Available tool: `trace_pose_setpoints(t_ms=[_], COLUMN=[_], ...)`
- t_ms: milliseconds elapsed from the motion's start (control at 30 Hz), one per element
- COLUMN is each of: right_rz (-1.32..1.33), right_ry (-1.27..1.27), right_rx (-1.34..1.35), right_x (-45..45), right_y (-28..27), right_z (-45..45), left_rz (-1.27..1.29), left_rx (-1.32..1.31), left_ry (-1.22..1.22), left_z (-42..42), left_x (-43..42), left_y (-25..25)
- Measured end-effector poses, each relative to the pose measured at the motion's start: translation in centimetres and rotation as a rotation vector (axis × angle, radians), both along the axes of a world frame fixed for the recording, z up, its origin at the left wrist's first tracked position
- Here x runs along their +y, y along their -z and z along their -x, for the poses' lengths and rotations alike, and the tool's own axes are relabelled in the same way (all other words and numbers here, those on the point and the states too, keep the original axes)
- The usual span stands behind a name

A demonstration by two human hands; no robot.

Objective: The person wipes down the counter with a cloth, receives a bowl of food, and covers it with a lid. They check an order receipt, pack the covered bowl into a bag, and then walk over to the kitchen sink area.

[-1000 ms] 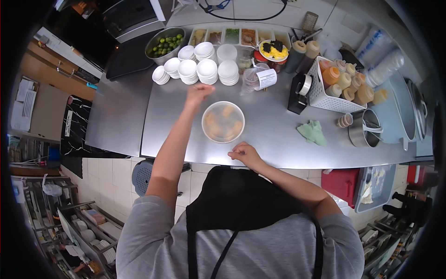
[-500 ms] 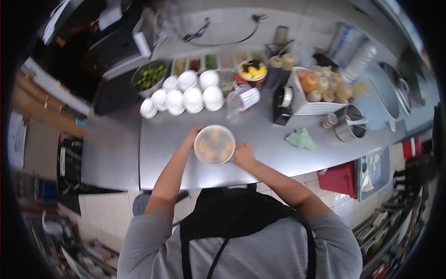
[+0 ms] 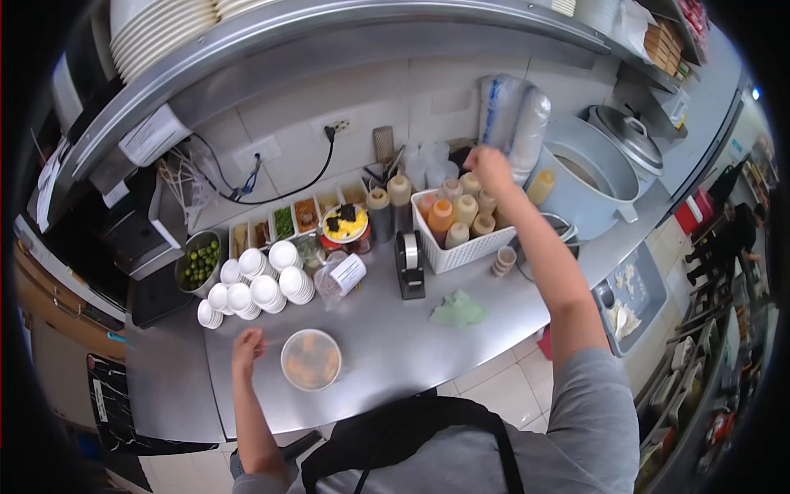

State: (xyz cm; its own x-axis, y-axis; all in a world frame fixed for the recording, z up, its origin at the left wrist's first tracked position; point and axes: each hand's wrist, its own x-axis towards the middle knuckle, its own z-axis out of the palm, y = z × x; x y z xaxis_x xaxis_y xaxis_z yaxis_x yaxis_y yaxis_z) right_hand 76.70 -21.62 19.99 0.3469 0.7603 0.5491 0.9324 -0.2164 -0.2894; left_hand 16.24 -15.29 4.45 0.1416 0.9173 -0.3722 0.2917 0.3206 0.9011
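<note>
A round tub with a translucent lid (image 3: 311, 360) sits on the steel counter, orange-brown pieces showing dimly inside. Just left of it is my left hand (image 3: 248, 352), its fingers curled together. A faint thin edge shows between that hand and the tub; what the fingers hold, if anything, is unclear. My right hand (image 3: 490, 169) reaches far over the back of a white basket (image 3: 473, 258) full of squeeze bottles (image 3: 441, 216). Its fingers are bent down and closed, partly hidden, close to a dark item and clear plastic cups (image 3: 432, 160).
Stacked white cups (image 3: 267, 292) stand at left beside a bowl of green limes (image 3: 200, 265). Behind are ingredient trays (image 3: 283, 222) and a yellow-topped container (image 3: 344, 224). A black tape dispenser (image 3: 410, 267), green cloth (image 3: 459, 309) and large grey pot (image 3: 580, 169) are to the right.
My right hand has left the tub and stretched up and right over the basket. My left hand has come away from the tub's side. The view has tilted up and turned right.
</note>
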Motion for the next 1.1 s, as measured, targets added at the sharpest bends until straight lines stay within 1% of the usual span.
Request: trace_pose_setpoints(t_ms=[33, 67, 100, 167, 200, 267, 333, 400, 467, 533, 567, 600, 633, 667, 700, 733, 767, 800, 833, 867, 900, 933, 967, 1000, 1033, 1067, 1100], right_rz=[-0.025, -0.049, -0.049, -0.067, -0.054, -0.095, -0.082, -0.087, -0.103, -0.036, -0.048, -0.068, -0.05, -0.017, 0.009, 0.07, 0.129, 0.16, 0.284, 0.336, 0.387, 0.383, 0.377, 0.378, 0.283, 0.187, 0.187], right_ry=[0.071, 0.142, 0.134, 0.242, 0.219, 0.108, -0.033, -0.156, -0.259, -0.313, -0.364, -0.405, -0.386, -0.452, -0.52, -0.603, -0.685, -0.69, -0.701, -0.68, -0.659, -0.586, -0.511, -0.505, -0.405, -0.303, -0.295], right_rx=[-0.033, -0.064, -0.064, -0.079, -0.074, 0.007, -0.019, 0.026, 0.079, 0.145, 0.128, 0.107, 0.113, 0.204, 0.296, 0.452, 0.611, 0.596, 0.783, 0.858, 0.933, 1.006, 1.078, 1.079, 1.103, 1.123, 1.124], right_x=[0.6, 1.2, 2.1, 3.5, 3.7, 4.2, 4.9, 4.7, 5.0, 4.7, 4.3, 3.6, 2.9, 2.1, 1.4, 0.6, -0.7, -2.7, -4.5, -5.8, -6.6, -7.5, -7.9, -8.0, -8.1, -8.2, -7.9], right_y=[-1.5, -2.5, -3.2, -3.2, -2.5, -3.2, -2.7, -3.1, -2.8, -2.5, -2.7, -2.5, -2.1, -1.7, -1.2, 0.2, 1.3, 2.3, 2.9, 4.9, 7.8, 10.8, 13.5, 15.6, 17.5, 19.0, 19.8], right_z=[-2.3, -4.4, -6.3, -8.6, -9.2, -7.9, -6.7, -3.7, -1.7, 0.1, 1.2, 1.9, 2.4, 3.1, 3.7, 4.1, 5.2, 6.6, 8.2, 8.7, 9.1, 9.5, 9.8, 10.2, 10.7, 11.4, 12.4], left_rz=[-0.005, -0.03, -0.051, -0.055, -0.063, -0.06, -0.028, -0.052, -0.076, -0.116, -0.08, -0.073, -0.078, -0.061, -0.218, -0.379, -0.368, -0.233, -0.098, -0.096, 0.016, 0.127, -0.442, -0.654, -0.867, -0.738, -0.61], left_rx=[-0.003, -0.017, -0.03, -0.01, 0.008, 0.015, -0.003, -0.001, 0.012, 0.048, 0.061, 0.18, 0.294, 0.296, 0.399, 0.498, 0.499, 0.473, 0.445, 0.444, 0.407, 0.371, 0.792, 0.838, 0.878, 0.713, 0.548], left_ry=[-0.004, -0.058, -0.114, -0.152, -0.187, -0.259, -0.225, -0.24, -0.252, -0.218, -0.216, -0.15, -0.076, -0.055, 0.02, 0.096, 0.112, -0.007, -0.127, -0.117, -0.132, -0.148, -0.029, -0.063, -0.097, -0.034, 0.028], left_z=[0.1, 0.3, 0.0, -0.6, -0.6, -1.0, -1.1, -1.5, -2.3, -2.9, -3.5, -4.4, -5.1, -5.2, -5.1, -4.9, -5.2, -5.5, -6.1, -6.9, -7.6, -7.9, -6.4, -7.8, -10.5, -13.8, -17.4], left_x=[-0.5, -1.1, -1.5, -2.5, -3.4, -4.4, -5.3, -5.7, -5.7, -5.5, -5.9, -6.1, -6.2, -6.5, -6.8, -7.4, -8.4, -9.4, -10.4, -11.3, -12.4, -13.2, -12.9, -12.5, -11.8, -11.7, -11.7], left_y=[-0.8, -1.5, -2.1, -2.5, -2.5, -1.9, -1.3, -1.2, -2.0, -2.8, -3.0, -3.6, -3.7, -2.3, -0.3, 1.0, 1.0, 1.0, 0.7, -0.1, -1.1, -1.5, 1.6, 0.3, -1.8, -3.7, -4.9])
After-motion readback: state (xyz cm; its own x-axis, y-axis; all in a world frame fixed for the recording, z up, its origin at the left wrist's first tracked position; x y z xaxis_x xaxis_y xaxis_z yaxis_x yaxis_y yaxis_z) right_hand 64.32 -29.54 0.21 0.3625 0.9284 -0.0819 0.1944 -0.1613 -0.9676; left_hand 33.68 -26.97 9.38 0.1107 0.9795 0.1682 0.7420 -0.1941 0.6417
